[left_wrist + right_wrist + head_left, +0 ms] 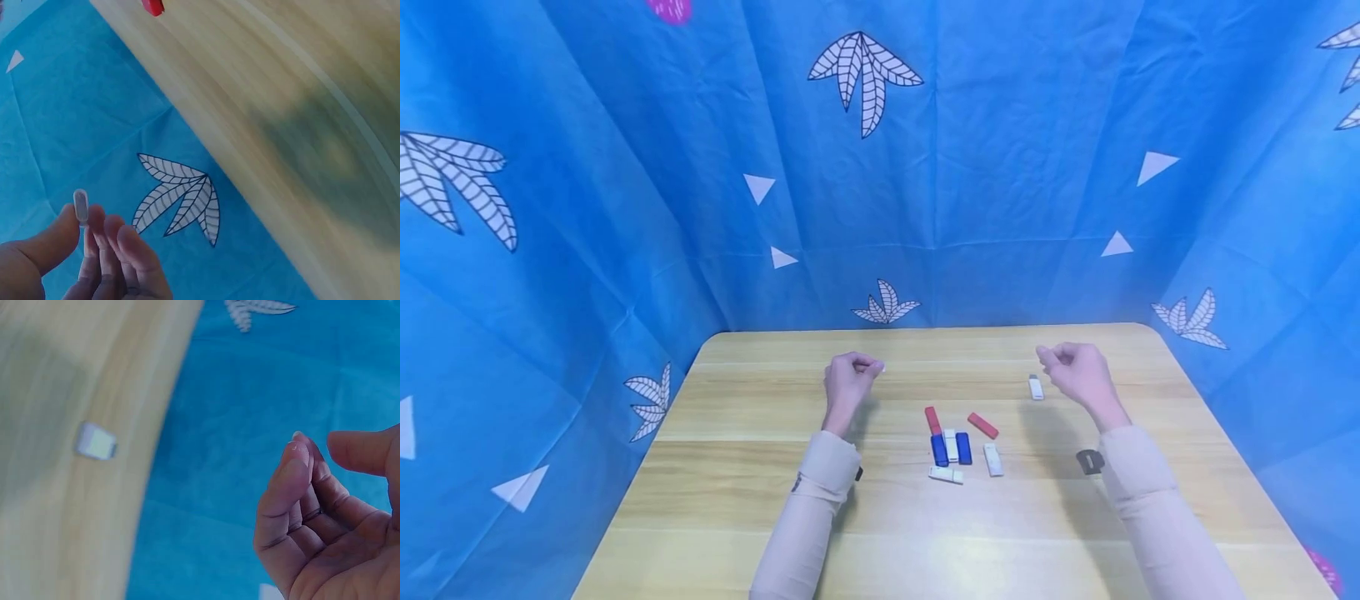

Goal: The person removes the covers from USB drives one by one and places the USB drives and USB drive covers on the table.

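Between thumb and forefinger, my left hand [848, 385] pinches a small white piece [81, 207]; the left wrist view shows its rounded, oval end, and the fingers hide most of the rest. My right hand [1081, 375] is held above the table at the right, with a gap between thumb and fingers and nothing in it. Just left of and below it lies a white USB stick [1036, 387] with a grey end. The same stick appears blurred in the right wrist view [96, 441].
Mid-table, a white stick [951, 446] lies between two blue pieces [939, 451] [964, 448]. A red piece [932, 420] adjoins the left blue one. Another red piece [982, 426] and two white sticks [946, 475] [993, 460] lie nearby. A blue curtain [1000, 167] surrounds the wooden table [722, 500].
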Available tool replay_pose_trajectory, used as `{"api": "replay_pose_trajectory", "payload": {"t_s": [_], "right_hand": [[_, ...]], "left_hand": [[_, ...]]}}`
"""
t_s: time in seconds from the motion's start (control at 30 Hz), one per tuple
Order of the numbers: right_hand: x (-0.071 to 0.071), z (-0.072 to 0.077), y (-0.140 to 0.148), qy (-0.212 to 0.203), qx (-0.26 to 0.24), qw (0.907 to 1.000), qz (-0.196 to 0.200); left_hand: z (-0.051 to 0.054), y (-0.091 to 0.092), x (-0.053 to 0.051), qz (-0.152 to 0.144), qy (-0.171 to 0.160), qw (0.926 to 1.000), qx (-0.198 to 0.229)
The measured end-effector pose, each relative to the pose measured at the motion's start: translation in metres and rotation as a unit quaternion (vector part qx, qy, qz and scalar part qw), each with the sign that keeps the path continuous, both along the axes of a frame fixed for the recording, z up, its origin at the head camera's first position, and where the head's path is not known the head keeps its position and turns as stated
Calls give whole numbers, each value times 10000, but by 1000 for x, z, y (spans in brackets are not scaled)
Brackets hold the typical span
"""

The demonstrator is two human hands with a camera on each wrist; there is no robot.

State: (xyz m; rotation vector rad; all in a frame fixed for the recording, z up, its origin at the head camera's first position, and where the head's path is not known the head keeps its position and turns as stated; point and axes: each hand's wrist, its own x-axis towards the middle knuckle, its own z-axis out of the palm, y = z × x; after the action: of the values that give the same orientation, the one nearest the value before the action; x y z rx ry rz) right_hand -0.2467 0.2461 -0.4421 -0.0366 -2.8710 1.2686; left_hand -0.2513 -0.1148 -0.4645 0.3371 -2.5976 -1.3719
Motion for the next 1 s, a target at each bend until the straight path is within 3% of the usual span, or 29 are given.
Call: {"api": "replay_pose_trajectory", "payload": {"t_s": [0.23, 0.37, 0.63, 0.8, 1.0], "right_hand": [[21, 25, -9, 343, -37, 9994, 97], [33, 36, -12, 600, -81, 9980, 156], [58, 56, -24, 861, -136, 9959, 229], [69, 62, -30, 925, -83, 9953, 285], [78, 63, -32, 991, -112, 9946, 300]], "left_hand": [[-9, 3, -19, 76, -306, 9995, 11], [-11, 3, -27, 227, -404, 9989, -21], [-19, 7, -38, 271, -927, 9953, -26], [-28, 7, -45, 324, -1219, 9920, -21], [-39, 6, -49, 300, -1473, 9878, -411]]}}
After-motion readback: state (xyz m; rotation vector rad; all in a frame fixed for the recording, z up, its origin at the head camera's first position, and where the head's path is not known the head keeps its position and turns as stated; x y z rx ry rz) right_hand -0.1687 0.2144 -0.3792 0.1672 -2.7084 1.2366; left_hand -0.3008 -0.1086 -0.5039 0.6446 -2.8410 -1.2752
